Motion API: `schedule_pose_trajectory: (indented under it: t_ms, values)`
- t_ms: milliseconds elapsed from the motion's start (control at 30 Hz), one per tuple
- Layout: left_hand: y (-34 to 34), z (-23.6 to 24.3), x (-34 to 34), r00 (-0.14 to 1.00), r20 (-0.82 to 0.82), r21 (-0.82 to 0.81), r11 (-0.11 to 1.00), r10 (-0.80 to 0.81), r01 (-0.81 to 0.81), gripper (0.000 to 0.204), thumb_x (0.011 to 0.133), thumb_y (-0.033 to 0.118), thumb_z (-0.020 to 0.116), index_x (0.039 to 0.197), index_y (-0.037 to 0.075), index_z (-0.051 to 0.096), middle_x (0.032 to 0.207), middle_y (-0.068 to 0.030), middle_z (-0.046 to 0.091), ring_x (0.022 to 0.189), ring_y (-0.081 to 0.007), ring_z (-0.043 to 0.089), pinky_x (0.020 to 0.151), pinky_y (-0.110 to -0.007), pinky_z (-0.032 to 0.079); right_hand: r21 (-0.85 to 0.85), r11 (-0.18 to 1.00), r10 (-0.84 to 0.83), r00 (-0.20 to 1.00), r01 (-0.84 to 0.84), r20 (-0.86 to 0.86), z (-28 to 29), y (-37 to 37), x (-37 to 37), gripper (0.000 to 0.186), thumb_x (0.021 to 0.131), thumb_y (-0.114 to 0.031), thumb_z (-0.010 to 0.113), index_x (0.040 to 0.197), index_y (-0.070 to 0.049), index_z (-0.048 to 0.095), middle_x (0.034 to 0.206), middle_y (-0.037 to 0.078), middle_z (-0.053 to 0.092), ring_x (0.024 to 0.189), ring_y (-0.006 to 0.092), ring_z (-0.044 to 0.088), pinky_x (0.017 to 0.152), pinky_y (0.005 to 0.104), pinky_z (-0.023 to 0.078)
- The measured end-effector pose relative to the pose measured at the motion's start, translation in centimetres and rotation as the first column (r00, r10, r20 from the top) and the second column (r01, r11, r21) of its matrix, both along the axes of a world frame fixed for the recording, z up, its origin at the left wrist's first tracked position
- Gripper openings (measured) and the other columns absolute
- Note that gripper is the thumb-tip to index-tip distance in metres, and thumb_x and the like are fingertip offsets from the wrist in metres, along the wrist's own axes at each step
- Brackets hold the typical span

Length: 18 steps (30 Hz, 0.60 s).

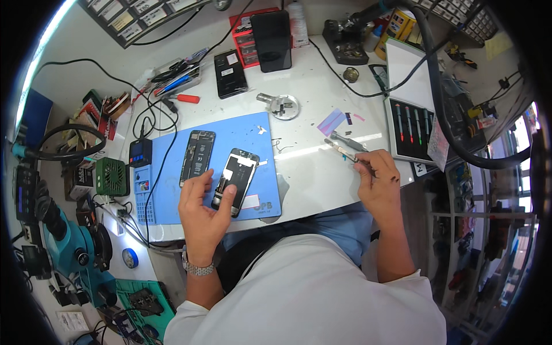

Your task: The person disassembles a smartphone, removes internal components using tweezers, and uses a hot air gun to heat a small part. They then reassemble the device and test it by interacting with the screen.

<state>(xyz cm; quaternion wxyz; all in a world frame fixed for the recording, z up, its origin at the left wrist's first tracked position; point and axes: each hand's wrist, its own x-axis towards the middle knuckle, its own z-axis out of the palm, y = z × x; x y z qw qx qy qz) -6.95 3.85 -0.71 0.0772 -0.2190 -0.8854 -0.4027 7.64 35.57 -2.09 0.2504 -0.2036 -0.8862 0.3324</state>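
My left hand [206,208] grips the left edge of a phone display assembly [246,175], its dark metal back facing up and its thumb resting on that side. Just left of it an opened phone body [198,156] lies on the blue work mat [172,201], with its battery and inner parts showing. Out by the right side of the table, my right hand [379,181] is closed around a slim metal tool [343,150]; its exact kind is hard to make out. A grey-handled tool [349,141] lies just beyond it.
Small scraps and purple film [332,122] lie near a round clear dish [285,107]. An open screwdriver case [409,126] stands at the right. Two dark phones [231,73] and a red-handled screwdriver [187,99] are farther back. A teal microscope [72,247] and cables crowd the left.
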Motion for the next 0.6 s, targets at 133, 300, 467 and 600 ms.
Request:
schedule_pose_trajectory:
  t_ms: [133, 300, 467, 600]
  values:
    - [0.5, 0.1, -0.1, 0.999, -0.003, -0.263, 0.964, -0.033, 0.031, 0.07, 0.084, 0.025, 0.092, 0.14, -0.006, 0.064, 0.114, -0.0186, 0.065, 0.108, -0.0332, 0.063, 0.095, -0.043, 0.053, 0.2, 0.977, -0.062, 0.996, 0.074, -0.065, 0.4, 1.0, -2.9, 0.024, 0.094, 0.008, 0.069, 0.113, -0.004, 0.074, 0.101, 0.014, 0.064, 0.097, 0.0323, 0.067, 0.083, 0.0426, 0.055]
    - [1.5, 0.8, -0.1, 0.997, 0.068, -0.292, 0.955, -0.043, 0.061, 0.081, 0.085, 0.023, 0.089, 0.147, -0.014, 0.052, 0.112, -0.023, 0.06, 0.108, -0.0387, 0.057, 0.096, -0.048, 0.05, 0.301, 0.951, -0.082, 0.997, 0.075, 0.011, -2.3, 4.1, -4.7, 0.032, 0.088, 0.015, 0.065, 0.109, -0.004, 0.078, 0.105, 0.014, 0.064, 0.102, 0.0331, 0.064, 0.086, 0.0429, 0.054]
    - [1.5, 0.0, -0.6, 0.999, 0.029, -0.303, 0.953, -0.017, 0.025, 0.082, 0.081, 0.022, 0.091, 0.145, -0.012, 0.054, 0.116, -0.0214, 0.059, 0.108, -0.0358, 0.063, 0.094, -0.046, 0.053, 0.272, 0.96, -0.073, 0.997, 0.065, 0.02, -2.3, 3.4, -5.0, 0.027, 0.087, 0.015, 0.061, 0.103, 0.0, 0.077, 0.103, 0.015, 0.066, 0.1, 0.0346, 0.066, 0.089, 0.0436, 0.053]
    - [2.0, 0.8, -0.9, 0.988, 0.154, -0.268, 0.962, -0.014, 0.056, 0.061, 0.079, 0.016, 0.093, 0.124, -0.007, 0.059, 0.113, -0.0195, 0.064, 0.099, -0.0284, 0.068, 0.085, -0.042, 0.057, 0.284, 0.952, -0.094, 0.993, 0.11, -0.07, -2.0, 3.0, -5.3, 0.027, 0.089, 0.011, 0.065, 0.11, -0.002, 0.077, 0.119, 0.016, 0.065, 0.11, 0.0364, 0.062, 0.094, 0.0439, 0.053]
